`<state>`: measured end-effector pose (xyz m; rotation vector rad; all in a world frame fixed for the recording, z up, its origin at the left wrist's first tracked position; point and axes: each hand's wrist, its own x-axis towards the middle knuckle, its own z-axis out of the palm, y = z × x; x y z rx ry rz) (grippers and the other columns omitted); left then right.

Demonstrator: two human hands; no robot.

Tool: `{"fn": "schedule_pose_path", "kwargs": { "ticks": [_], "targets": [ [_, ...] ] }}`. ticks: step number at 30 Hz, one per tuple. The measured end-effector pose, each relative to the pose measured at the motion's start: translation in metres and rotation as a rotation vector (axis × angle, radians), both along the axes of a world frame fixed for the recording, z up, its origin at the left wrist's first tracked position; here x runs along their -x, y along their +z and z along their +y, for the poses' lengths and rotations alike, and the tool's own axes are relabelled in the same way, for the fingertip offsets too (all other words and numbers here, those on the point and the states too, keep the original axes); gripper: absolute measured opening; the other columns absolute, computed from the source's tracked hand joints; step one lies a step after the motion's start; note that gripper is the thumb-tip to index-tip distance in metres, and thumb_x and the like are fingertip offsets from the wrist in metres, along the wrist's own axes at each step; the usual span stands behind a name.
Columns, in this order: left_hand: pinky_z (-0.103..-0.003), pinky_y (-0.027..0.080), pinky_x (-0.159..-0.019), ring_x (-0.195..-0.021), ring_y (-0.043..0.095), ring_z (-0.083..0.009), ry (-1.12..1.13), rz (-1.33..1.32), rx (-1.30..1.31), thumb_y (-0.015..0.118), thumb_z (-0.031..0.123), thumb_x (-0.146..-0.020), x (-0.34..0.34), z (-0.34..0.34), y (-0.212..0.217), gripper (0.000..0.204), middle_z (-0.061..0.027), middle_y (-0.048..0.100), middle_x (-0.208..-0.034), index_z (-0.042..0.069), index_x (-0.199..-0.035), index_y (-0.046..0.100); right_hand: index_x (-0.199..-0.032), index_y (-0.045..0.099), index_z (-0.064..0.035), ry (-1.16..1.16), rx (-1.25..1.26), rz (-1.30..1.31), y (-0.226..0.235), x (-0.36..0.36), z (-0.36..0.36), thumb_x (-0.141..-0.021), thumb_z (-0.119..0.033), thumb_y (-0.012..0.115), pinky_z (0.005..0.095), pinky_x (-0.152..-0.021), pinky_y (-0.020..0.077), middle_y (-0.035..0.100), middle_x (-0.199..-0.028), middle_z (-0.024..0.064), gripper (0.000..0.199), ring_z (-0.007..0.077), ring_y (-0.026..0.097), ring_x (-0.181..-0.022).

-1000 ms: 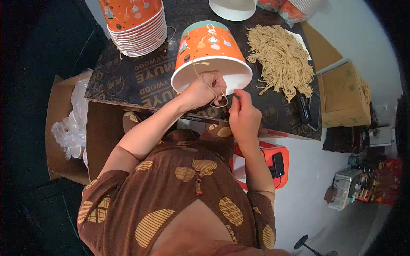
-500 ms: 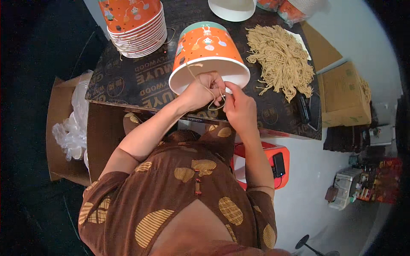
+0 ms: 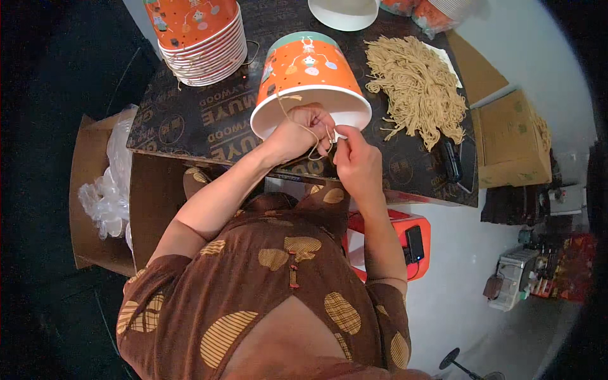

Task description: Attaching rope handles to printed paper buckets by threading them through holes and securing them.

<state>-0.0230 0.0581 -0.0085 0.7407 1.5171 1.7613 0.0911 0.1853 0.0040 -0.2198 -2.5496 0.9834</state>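
An orange paper bucket (image 3: 297,71) with cartoon figures lies tipped on the table, its white mouth facing me. A thin tan cord (image 3: 286,109) comes through the bucket's side near the rim and runs down to my fingers. My left hand (image 3: 296,133), at the mouth of the bucket, is closed with the cord pinched in its fingers. Close beside it on the right, my right hand (image 3: 358,155) pinches the cord between thumb and index finger. A small loop of cord hangs below the fingertips. The fingers partly hide the cord's end.
Nested orange buckets (image 3: 202,54) stand at the back left of the dark table (image 3: 209,142). A heap of tan cords (image 3: 415,88) lies at right, near a black object (image 3: 452,161). A white bowl-shaped container (image 3: 345,16) is behind. Cardboard boxes (image 3: 513,142) flank the table.
My right hand has shifted very slightly at the cord, and the loop under the fingers looks a little smaller. The bucket stays almost in place.
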Motion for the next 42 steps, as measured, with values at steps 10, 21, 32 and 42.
{"fn": "schedule_pose_path", "kwargs": {
  "ticks": [10, 21, 32, 42],
  "targets": [
    [-0.024, 0.051, -0.057, -0.064, 0.059, -0.0104, -0.023, 0.064, -0.059, 0.055, 0.001, -0.093, -0.001, -0.002, 0.0, 0.002, -0.0041, 0.059, -0.081, 0.0, -0.093, 0.054, -0.113, 0.055, -0.012, -0.054, 0.053, 0.038, -0.005, 0.007, -0.006, -0.09, -0.013, 0.054, 0.053, -0.059, 0.0475, 0.063, -0.07, 0.0215, 0.023, 0.0429, 0.063, -0.067],
    [-0.024, 0.05, -0.055, -0.062, 0.058, -0.0105, -0.032, 0.075, -0.036, 0.056, 0.001, -0.094, 0.001, -0.003, 0.002, 0.004, -0.0043, 0.057, -0.078, 0.0, -0.093, 0.053, -0.098, 0.054, -0.01, -0.092, -0.011, 0.064, -0.005, 0.012, -0.01, -0.09, -0.013, 0.057, 0.0518, -0.056, 0.0465, 0.062, -0.065, 0.0191, 0.01, 0.0404, 0.063, -0.062],
    [-0.023, 0.044, -0.05, -0.059, 0.052, -0.0094, 0.024, 0.03, 0.088, 0.055, 0.003, -0.093, -0.004, 0.001, 0.01, 0.004, -0.0015, 0.052, -0.073, 0.002, -0.091, 0.052, -0.095, 0.048, -0.005, -0.051, -0.053, 0.172, -0.017, 0.009, -0.008, -0.085, -0.007, 0.059, 0.0511, -0.052, 0.046, 0.058, -0.062, 0.0193, 0.015, 0.0406, 0.061, -0.058],
    [-0.025, 0.04, -0.043, -0.05, 0.05, -0.0105, 0.045, -0.005, 0.05, 0.056, -0.004, -0.083, 0.001, -0.001, 0.005, 0.006, -0.0043, 0.053, -0.063, 0.0, -0.079, 0.054, -0.093, 0.057, -0.0042, 0.066, -0.21, 0.284, -0.008, -0.001, -0.006, -0.084, 0.002, 0.059, 0.0398, -0.05, 0.0456, 0.058, -0.063, 0.0164, 0.012, 0.0357, 0.06, -0.056]
  ]
}}
